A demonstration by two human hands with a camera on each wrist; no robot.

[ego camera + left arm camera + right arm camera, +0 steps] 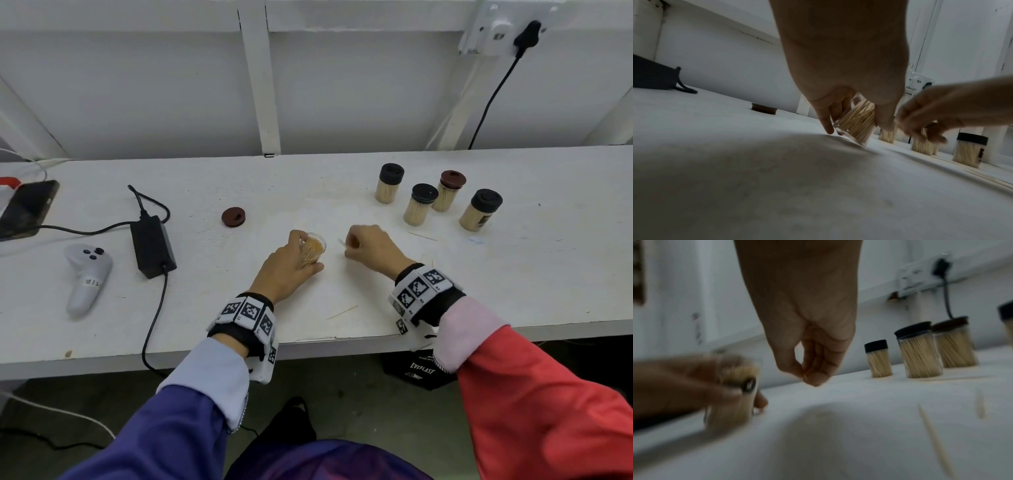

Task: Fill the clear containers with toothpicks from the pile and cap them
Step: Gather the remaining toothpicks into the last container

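Observation:
My left hand (306,254) grips an uncapped clear container (313,246) packed with toothpicks, tilted to the right, its base on the white table (239,308). In the left wrist view the fingers and thumb of my left hand (857,131) wrap the container (855,119). Just to its right, my right hand (348,247) pinches a thin toothpick (341,242) between thumb and forefinger; the right wrist view shows the right hand's (807,377) pinch closed. A loose brown cap (234,216) lies to the back left of the container. Single toothpicks (342,312) lie scattered on the table.
Several capped, toothpick-filled containers (419,207) stand at the back right. A black power adapter (152,246) with cables, a white controller (85,277) and a phone (25,209) lie to the left. A cord hangs from the wall socket (503,32).

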